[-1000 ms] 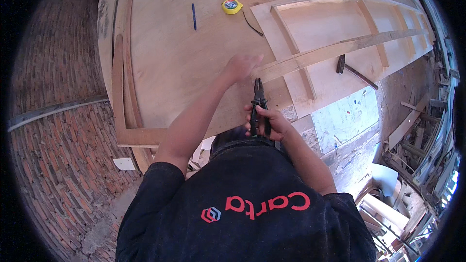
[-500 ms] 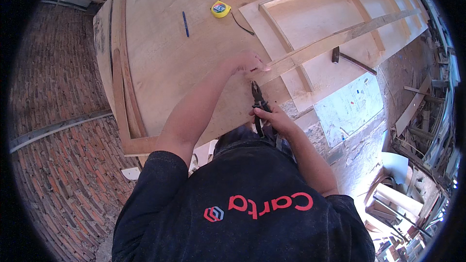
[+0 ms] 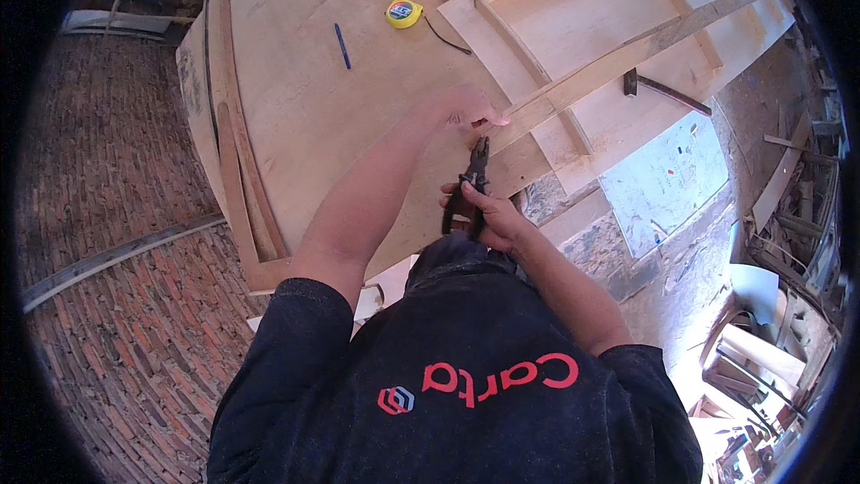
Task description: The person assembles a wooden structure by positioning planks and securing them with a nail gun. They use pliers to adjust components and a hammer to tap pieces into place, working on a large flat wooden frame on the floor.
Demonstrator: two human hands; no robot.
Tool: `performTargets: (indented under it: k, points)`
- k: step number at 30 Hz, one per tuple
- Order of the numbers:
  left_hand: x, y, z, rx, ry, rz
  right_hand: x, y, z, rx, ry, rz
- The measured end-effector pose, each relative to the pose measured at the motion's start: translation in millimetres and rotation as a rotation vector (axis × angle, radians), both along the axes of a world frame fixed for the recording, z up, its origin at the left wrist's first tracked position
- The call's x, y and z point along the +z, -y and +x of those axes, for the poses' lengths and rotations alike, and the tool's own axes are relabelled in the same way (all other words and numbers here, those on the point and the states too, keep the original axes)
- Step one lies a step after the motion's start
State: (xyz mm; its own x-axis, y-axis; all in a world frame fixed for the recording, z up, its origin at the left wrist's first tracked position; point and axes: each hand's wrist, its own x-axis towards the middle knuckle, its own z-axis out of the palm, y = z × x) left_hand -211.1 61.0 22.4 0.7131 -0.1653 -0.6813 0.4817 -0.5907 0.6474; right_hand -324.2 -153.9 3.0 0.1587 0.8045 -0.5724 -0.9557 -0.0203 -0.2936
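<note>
My left hand [image 3: 473, 109] is closed round the near end of a long wooden strip [image 3: 573, 92], which runs off to the far right over a wooden frame [image 3: 580, 131]. In my right hand [image 3: 495, 218] I grip a pair of dark pliers [image 3: 477, 168] by the handles. Their jaws point away from me, at the strip's end just below my left fingers. Whether the jaws pinch anything is too small to tell.
A plywood sheet [image 3: 296, 125] lies under my arms, with a blue pen [image 3: 342, 46] and a yellow tape measure [image 3: 403, 12] on it. A hammer [image 3: 670, 95] rests by the frame. Wooden lengths [image 3: 246, 143] line the left edge. A brick floor [image 3: 116, 332] spreads at left.
The pliers have moved up closer to the strip's end and my left fingers. My left hand stays at that end. The whole view has shifted slightly.
</note>
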Motion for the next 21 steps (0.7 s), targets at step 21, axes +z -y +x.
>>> performTargets:
  k: [21]
  points:
    - [15, 18, 14, 0.076, -0.053, -0.146, 24, 6, 13, 0.103, -0.275, 0.078]
